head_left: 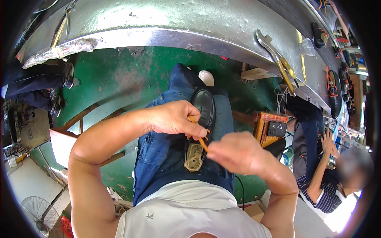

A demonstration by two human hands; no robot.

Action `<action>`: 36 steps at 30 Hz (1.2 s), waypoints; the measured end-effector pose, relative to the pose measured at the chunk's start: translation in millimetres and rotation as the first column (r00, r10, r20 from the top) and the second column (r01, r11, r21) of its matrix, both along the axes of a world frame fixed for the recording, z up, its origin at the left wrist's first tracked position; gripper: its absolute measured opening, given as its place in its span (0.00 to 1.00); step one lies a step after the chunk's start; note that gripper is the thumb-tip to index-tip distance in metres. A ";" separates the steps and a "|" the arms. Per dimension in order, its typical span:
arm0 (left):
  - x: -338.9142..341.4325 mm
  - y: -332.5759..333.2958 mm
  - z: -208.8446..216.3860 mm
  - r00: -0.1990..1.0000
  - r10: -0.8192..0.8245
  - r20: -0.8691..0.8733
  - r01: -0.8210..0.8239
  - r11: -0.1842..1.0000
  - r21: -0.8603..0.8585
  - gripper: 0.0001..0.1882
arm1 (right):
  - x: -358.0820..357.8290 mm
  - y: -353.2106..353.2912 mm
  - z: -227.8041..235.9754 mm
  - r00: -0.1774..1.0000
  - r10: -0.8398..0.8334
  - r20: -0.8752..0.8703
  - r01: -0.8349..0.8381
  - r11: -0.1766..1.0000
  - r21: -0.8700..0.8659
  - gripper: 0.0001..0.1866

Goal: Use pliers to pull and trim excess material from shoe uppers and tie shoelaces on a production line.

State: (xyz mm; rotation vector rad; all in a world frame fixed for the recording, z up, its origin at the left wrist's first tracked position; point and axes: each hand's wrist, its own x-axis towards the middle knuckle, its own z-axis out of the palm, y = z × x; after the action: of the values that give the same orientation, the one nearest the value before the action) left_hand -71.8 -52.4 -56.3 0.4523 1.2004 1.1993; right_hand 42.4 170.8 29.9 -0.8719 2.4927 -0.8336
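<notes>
Lying on the person's blue trousers, between the thighs, a black shoe points its rounded toe away from the body, toward the metal bench. Its long axis runs nearly straight out from the belly, the toe leaning slightly right and the heel end nearest the white shirt. A yellowish block sits in the shoe's opening at that end. Above the laced part, the left hand pinches an orange lace between thumb and fingers. From there the lace slants across the shoe's axis, down and right, into the right hand, which is blurred but closed on it. Pincers lie at the bench's edge, ahead and to the right.
</notes>
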 end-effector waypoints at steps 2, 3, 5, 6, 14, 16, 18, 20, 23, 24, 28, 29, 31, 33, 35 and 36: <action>7.8 0.8 -5.1 0.985 0.035 -0.169 -0.019 0.996 0.093 0.22 | 12.6 1.2 -10.4 0.999 0.043 -0.007 -0.043 0.998 0.041 0.09; 12.6 -1.9 -9.3 0.964 0.034 -0.265 -0.002 0.993 0.120 0.16 | 16.9 1.5 -20.1 0.996 0.090 -0.015 -0.089 0.992 0.084 0.09; 16.9 1.4 -13.2 0.657 0.219 -0.721 0.061 0.939 0.340 0.15 | 13.8 2.2 -51.8 0.958 -0.259 0.124 0.272 0.957 -0.101 0.10; 19.0 4.0 -14.3 0.149 0.458 -0.877 0.229 0.846 0.481 0.17 | 8.6 3.2 -62.2 0.787 -0.534 0.308 0.605 0.766 -0.219 0.10; 36.3 -7.6 -25.7 -0.281 0.553 -0.784 0.148 0.833 0.534 0.10 | -40.6 9.6 -89.9 0.429 -0.073 0.900 0.579 0.787 -0.212 0.17; 38.8 -5.6 -25.0 -0.225 0.522 -0.823 0.063 0.850 0.522 0.10 | -37.8 12.2 -90.9 0.453 -0.153 0.878 0.704 0.666 -0.247 0.13; 39.9 -7.3 -22.0 -0.164 0.494 -0.854 -0.016 0.864 0.504 0.12 | -37.0 12.7 -83.5 0.457 -0.157 0.875 0.767 0.567 -0.299 0.12; 42.4 -20.2 -18.1 0.299 0.323 -0.898 -0.140 0.945 0.294 0.17 | -35.2 14.5 -73.2 0.384 0.043 0.922 0.849 0.376 -0.371 0.14; 54.1 -35.9 -21.7 0.613 0.361 -0.703 -0.275 0.932 0.239 0.20 | -21.0 33.2 -57.8 0.349 0.166 0.922 0.816 0.431 -0.386 0.16; 58.0 -42.2 -22.3 0.613 0.361 -0.703 -0.275 0.932 0.238 0.20 | -14.9 46.3 -54.5 0.375 0.176 0.910 0.746 0.525 -0.408 0.15; 82.7 -68.6 -34.3 0.512 0.127 -0.849 -0.440 0.888 -0.133 0.26 | 28.2 78.1 -69.4 0.719 -0.135 0.682 0.233 0.971 -0.053 0.08; 91.1 -69.8 -29.5 0.706 0.226 -0.672 -0.442 0.881 -0.168 0.26 | 42.2 75.8 -86.0 0.913 -0.249 0.323 0.234 0.969 0.085 0.07; 100.9 -66.2 -22.7 0.842 0.314 -0.440 -0.436 0.875 -0.210 0.26 | 42.9 60.5 -99.4 0.904 -0.365 -0.221 0.411 0.884 0.221 0.05; 97.2 -46.5 -19.9 0.796 0.601 -0.064 -0.596 0.799 0.083 0.19 | 25.3 36.7 -107.7 0.782 -0.617 -0.093 0.610 0.787 -0.092 0.05; 97.3 -40.1 -22.2 0.772 0.627 0.104 -0.632 0.741 0.226 0.14 | 20.8 9.3 -112.0 0.632 -0.731 0.259 0.748 0.489 -0.448 0.06; 100.2 -34.3 -23.9 0.773 0.627 0.098 -0.631 0.742 0.227 0.14 | 20.5 -2.3 -112.2 0.636 -0.671 0.382 0.746 0.407 -0.527 0.07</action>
State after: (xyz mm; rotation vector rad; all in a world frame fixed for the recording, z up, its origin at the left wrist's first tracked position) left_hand 28.4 -86.7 -80.2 0.2104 1.2344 1.9563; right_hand 62.9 168.5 -82.3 0.2185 2.4306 -2.0657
